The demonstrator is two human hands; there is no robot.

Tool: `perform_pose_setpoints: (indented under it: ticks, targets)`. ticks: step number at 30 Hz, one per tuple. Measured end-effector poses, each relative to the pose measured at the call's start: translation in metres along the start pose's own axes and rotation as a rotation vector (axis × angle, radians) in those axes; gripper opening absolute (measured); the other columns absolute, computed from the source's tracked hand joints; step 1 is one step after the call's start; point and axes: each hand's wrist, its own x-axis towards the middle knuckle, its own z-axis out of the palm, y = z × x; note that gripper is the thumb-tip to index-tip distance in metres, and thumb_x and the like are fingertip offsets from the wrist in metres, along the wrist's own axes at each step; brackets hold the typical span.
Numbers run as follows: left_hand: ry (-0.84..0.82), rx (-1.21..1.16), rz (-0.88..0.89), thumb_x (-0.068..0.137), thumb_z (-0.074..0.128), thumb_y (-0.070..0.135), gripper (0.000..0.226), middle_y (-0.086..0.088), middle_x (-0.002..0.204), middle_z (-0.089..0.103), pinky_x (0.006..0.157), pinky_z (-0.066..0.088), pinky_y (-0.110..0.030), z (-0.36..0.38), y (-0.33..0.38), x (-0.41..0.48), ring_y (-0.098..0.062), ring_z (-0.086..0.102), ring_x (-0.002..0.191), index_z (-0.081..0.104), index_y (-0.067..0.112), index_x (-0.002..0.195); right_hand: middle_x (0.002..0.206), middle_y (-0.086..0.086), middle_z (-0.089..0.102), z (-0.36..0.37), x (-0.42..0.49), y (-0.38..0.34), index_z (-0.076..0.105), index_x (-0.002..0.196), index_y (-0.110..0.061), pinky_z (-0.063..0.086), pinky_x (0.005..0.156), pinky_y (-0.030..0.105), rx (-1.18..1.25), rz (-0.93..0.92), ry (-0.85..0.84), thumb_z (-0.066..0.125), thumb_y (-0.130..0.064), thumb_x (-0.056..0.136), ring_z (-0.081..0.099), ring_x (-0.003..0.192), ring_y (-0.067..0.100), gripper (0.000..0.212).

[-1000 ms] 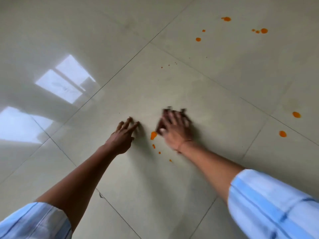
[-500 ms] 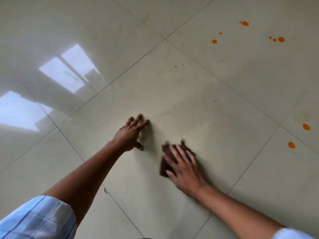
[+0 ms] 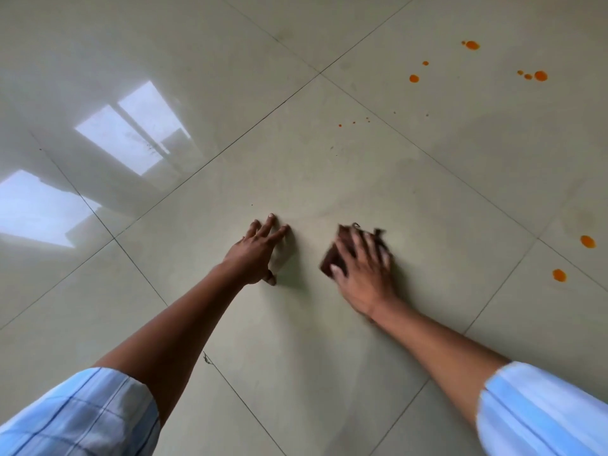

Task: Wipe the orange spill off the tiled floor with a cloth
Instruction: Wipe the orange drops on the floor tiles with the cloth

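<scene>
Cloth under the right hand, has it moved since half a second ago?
Yes. The cloth slid forward, away from the camera: it was nearer than the planted left hand, now it lies level with it.

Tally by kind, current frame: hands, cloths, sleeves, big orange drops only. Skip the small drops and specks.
Hands: 2 (left hand, right hand)
Cloth: 1
Sleeves: 2 (left sleeve, right sleeve)
Big orange drops: 5
Total: 10
</scene>
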Motion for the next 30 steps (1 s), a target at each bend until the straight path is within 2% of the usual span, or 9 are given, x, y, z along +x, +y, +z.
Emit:
perform_pose_setpoints:
  ticks: [3,6,11,14,16,19,22,27,30]
  targets:
    - [-0.015,0.034,0.003,0.067,0.085,0.019,0.122,0.004,0.161,-0.015,0.099,0.045,-0.049,-0.001,-0.006,0.001,-0.027,-0.001,0.149,0.0,0.034,0.153,0.148,0.01,0.04,0.025,-0.021,-0.067,0.046,0.137,-0.026,0.025,0.108,0.052,0.002,-0.16,-0.013,0.041,-0.046,0.08,0.036,0.135,0.033,0.06]
    - [-0.016,0.046,0.017,0.068,0.084,0.018,0.121,0.003,0.161,-0.014,0.1,0.046,-0.05,0.0,-0.006,0.002,-0.028,-0.001,0.149,0.0,0.034,0.153,0.149,0.008,0.04,0.024,-0.093,-0.021,0.046,0.135,-0.031,0.024,0.107,0.047,0.012,-0.392,-0.082,0.046,-0.049,0.08,0.037,0.136,0.029,0.058]
    - [0.011,-0.008,0.0,0.071,0.083,0.015,0.114,0.002,0.162,-0.012,0.107,0.039,-0.046,0.004,-0.002,0.006,-0.027,0.001,0.149,0.005,0.032,0.153,0.145,0.013,0.043,-0.001,-0.004,0.005,0.049,0.135,-0.025,0.03,0.105,0.053,-0.002,0.04,0.034,0.046,-0.047,0.079,0.039,0.132,0.035,0.06]
    - [0.028,0.009,0.0,0.071,0.082,0.014,0.112,0.001,0.162,-0.01,0.108,0.037,-0.048,0.006,-0.005,0.011,-0.027,0.004,0.149,0.008,0.031,0.153,0.148,0.011,0.039,0.024,-0.036,-0.063,0.047,0.135,-0.025,0.023,0.107,0.053,0.011,-0.143,0.011,0.047,-0.044,0.081,0.036,0.135,0.034,0.057]
    - [0.026,-0.001,0.013,0.068,0.085,0.018,0.115,0.0,0.162,-0.009,0.107,0.038,-0.051,0.003,-0.001,0.016,-0.029,0.004,0.148,0.009,0.032,0.153,0.15,0.008,0.037,0.023,-0.098,-0.037,0.045,0.136,-0.029,0.028,0.106,0.052,0.029,-0.291,-0.089,0.047,-0.049,0.081,0.033,0.137,0.03,0.058]
    - [0.018,-0.021,-0.004,0.063,0.088,0.024,0.123,0.0,0.162,-0.012,0.105,0.04,-0.052,-0.001,0.011,0.018,-0.033,0.001,0.148,0.005,0.035,0.153,0.15,0.009,0.039,0.006,-0.093,0.049,0.046,0.138,-0.029,0.037,0.102,0.055,-0.004,-0.118,-0.024,0.045,-0.052,0.081,0.035,0.135,0.031,0.061]
    - [-0.004,-0.039,-0.032,0.063,0.088,0.022,0.124,0.001,0.161,-0.014,0.1,0.042,-0.052,-0.001,0.019,0.02,-0.034,-0.002,0.148,0.003,0.037,0.152,0.15,0.013,0.037,-0.005,-0.012,0.032,0.045,0.138,-0.026,0.028,0.107,0.054,0.011,0.145,0.02,0.051,-0.05,0.081,0.033,0.136,0.036,0.062]
    - [0.01,-0.012,-0.033,0.064,0.088,0.023,0.122,0.004,0.161,-0.013,0.094,0.046,-0.052,0.002,0.017,0.021,-0.031,0.0,0.148,0.004,0.039,0.152,0.15,0.009,0.036,0.019,-0.084,-0.025,0.045,0.135,-0.03,0.029,0.107,0.052,0.03,-0.217,-0.069,0.049,-0.051,0.08,0.033,0.137,0.03,0.059]
    - [0.033,0.008,-0.01,0.07,0.084,0.022,0.113,0.003,0.162,-0.008,0.096,0.047,-0.05,-0.003,0.015,0.023,-0.032,0.007,0.147,0.008,0.038,0.152,0.149,0.009,0.039,0.009,-0.082,0.036,0.047,0.136,-0.029,0.037,0.103,0.054,0.001,-0.093,-0.005,0.046,-0.052,0.079,0.038,0.135,0.032,0.061]
